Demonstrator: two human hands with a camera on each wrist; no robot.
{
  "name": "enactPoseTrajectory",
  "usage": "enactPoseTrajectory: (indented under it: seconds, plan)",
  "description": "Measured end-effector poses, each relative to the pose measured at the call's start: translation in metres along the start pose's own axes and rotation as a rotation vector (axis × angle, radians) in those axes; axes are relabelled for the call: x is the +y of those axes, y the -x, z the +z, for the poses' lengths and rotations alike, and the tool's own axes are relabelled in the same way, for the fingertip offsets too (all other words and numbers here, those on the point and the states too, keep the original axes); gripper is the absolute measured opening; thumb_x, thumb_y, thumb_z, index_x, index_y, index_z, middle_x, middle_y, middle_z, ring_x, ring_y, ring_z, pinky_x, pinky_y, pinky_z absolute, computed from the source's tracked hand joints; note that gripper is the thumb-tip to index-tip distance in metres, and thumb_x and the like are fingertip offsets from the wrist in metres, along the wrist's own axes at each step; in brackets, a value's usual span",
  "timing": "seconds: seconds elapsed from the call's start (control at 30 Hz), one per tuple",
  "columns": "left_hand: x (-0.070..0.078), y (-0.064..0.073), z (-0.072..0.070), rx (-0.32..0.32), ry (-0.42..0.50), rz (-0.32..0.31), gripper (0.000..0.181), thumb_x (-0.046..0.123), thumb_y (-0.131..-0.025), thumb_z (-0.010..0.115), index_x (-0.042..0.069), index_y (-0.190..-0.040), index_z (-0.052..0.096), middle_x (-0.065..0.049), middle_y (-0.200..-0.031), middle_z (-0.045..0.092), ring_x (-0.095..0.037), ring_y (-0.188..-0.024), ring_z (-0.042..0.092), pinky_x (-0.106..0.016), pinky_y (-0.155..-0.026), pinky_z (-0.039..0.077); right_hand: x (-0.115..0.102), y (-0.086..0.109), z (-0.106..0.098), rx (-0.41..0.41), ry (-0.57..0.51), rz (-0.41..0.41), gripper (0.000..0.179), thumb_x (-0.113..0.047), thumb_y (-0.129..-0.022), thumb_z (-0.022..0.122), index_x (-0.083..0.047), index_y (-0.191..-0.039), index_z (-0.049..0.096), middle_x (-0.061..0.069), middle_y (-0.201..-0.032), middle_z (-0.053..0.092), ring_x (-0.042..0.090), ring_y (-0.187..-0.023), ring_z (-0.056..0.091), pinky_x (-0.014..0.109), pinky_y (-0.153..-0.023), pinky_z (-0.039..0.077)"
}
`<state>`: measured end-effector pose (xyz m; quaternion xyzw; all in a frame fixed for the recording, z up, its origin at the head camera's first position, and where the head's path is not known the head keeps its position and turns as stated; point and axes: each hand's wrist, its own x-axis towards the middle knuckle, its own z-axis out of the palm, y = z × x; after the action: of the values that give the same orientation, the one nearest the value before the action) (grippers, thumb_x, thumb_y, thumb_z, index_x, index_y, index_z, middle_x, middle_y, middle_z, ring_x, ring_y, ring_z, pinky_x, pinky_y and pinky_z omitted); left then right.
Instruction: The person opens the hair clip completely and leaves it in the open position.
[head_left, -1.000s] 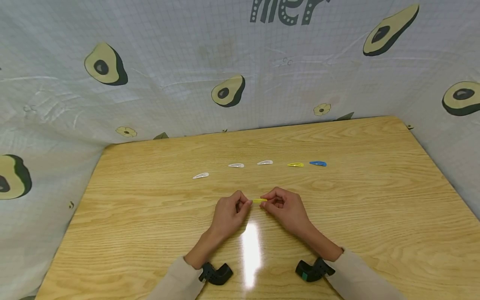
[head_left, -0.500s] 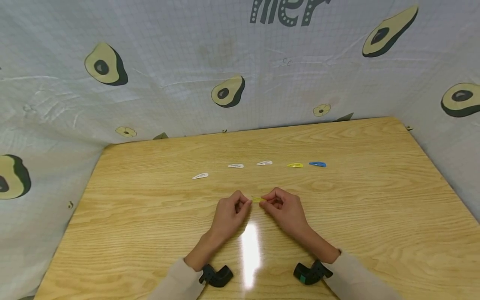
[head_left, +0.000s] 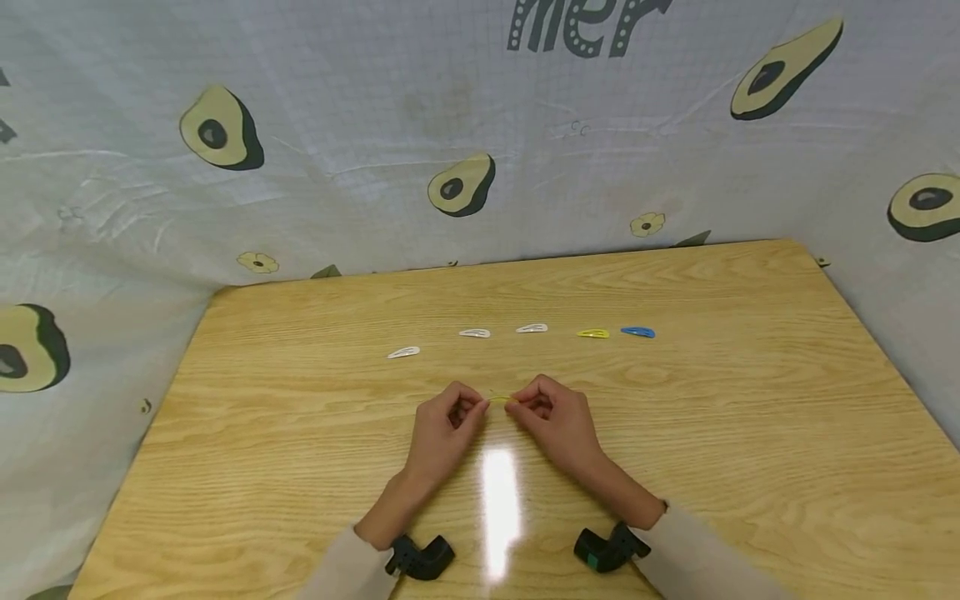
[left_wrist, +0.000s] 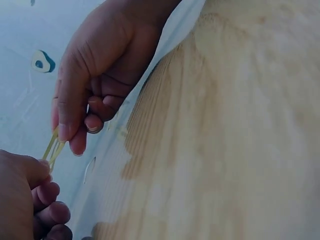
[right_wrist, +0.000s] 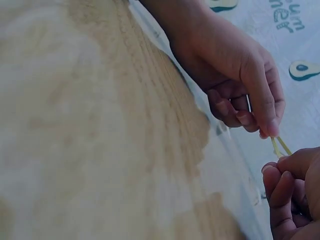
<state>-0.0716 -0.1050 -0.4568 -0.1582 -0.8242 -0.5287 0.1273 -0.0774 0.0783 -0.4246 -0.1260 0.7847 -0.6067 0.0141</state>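
Note:
A yellow snap hair clip (head_left: 499, 397) is held between my two hands, above the middle of the table. My left hand (head_left: 441, 432) pinches one end with thumb and forefinger. At the other end my right hand (head_left: 561, 423) has the same kind of pinch. Both wrist views show the yellow clip (left_wrist: 48, 148) with its thin strips spread apart between the fingertips; the ends are hidden by the fingers. Beyond the hands lie a white clip (head_left: 403, 352), another white clip (head_left: 475, 333), a third white clip (head_left: 532, 328), a yellow clip (head_left: 593, 333) and a blue clip (head_left: 637, 332).
The clips lie in a loose row on the wooden table (head_left: 262, 433). A white cloth (head_left: 337, 100) printed with avocados hangs behind and along the sides. Each wrist wears a black camera mount, the left mount (head_left: 422, 558) and the right mount (head_left: 611, 548).
Both hands have shifted slightly left with the yellow clip. The clip has turned from its flat face towards its edge, and a thin strip now stands apart from it. The row of clips lies unchanged.

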Motion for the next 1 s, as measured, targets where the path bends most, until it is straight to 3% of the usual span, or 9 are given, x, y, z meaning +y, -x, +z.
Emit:
enactPoseTrajectory:
  seconds: [0.17, 0.3, 0.4, 0.53, 0.83, 1.0]
  plan:
    - [0.009, 0.000, -0.015, 0.032, -0.030, 0.027, 0.009, -0.006, -0.085, 0.067, 0.002, -0.084, 0.064, -0.006, -0.071, 0.062, -0.011, -0.054, 0.049, -0.025, -0.047, 0.041, 0.022, -0.009, 0.016, 0.013, -0.013, -0.027, 0.007, -0.008, -0.084, 0.074, -0.006, -0.087, 0.068, 0.003, -0.081, 0.071, 0.018, -0.064, 0.065, 0.023, -0.055, 0.049]
    - [0.025, -0.004, -0.032, 0.039, -0.044, 0.040, 0.009, -0.011, -0.083, 0.066, -0.003, -0.083, 0.063, -0.011, -0.070, 0.062, -0.014, -0.054, 0.049, -0.027, -0.047, 0.041, 0.019, -0.014, 0.027, 0.002, -0.019, -0.073, 0.006, -0.009, -0.085, 0.074, -0.009, -0.086, 0.067, -0.001, -0.081, 0.070, 0.011, -0.064, 0.064, 0.024, -0.056, 0.050]
    - [0.027, -0.006, -0.043, 0.046, -0.067, 0.051, 0.009, -0.011, -0.083, 0.066, -0.004, -0.083, 0.062, -0.012, -0.070, 0.062, -0.013, -0.054, 0.048, -0.027, -0.046, 0.040, 0.016, -0.019, 0.036, -0.016, -0.021, -0.108, 0.007, -0.008, -0.086, 0.072, -0.009, -0.086, 0.066, -0.002, -0.082, 0.070, 0.010, -0.064, 0.063, 0.025, -0.056, 0.051]
    - [0.026, -0.007, -0.057, 0.062, -0.091, 0.034, 0.008, -0.013, -0.083, 0.065, -0.005, -0.084, 0.063, -0.014, -0.071, 0.062, -0.013, -0.055, 0.047, -0.026, -0.047, 0.039, 0.013, -0.027, 0.049, -0.035, -0.020, -0.141, 0.009, -0.007, -0.085, 0.072, -0.009, -0.084, 0.064, -0.002, -0.080, 0.069, 0.008, -0.062, 0.062, 0.025, -0.055, 0.050]
    - [0.024, -0.005, -0.084, 0.120, -0.134, -0.104, 0.004, -0.008, -0.084, 0.067, -0.005, -0.087, 0.066, -0.014, -0.073, 0.063, -0.017, -0.057, 0.052, -0.024, -0.050, 0.040, 0.002, -0.043, 0.077, -0.077, 0.004, -0.144, 0.010, -0.008, -0.085, 0.073, -0.010, -0.083, 0.063, -0.001, -0.079, 0.069, 0.005, -0.063, 0.061, 0.023, -0.057, 0.050]
    - [0.006, -0.001, -0.097, 0.145, -0.158, -0.117, 0.004, -0.005, -0.084, 0.069, -0.003, -0.088, 0.068, -0.011, -0.074, 0.064, -0.018, -0.058, 0.054, -0.021, -0.052, 0.040, -0.002, -0.051, 0.091, -0.079, 0.024, -0.143, 0.011, -0.008, -0.085, 0.073, -0.009, -0.082, 0.063, 0.001, -0.080, 0.069, 0.005, -0.066, 0.062, 0.022, -0.060, 0.050]
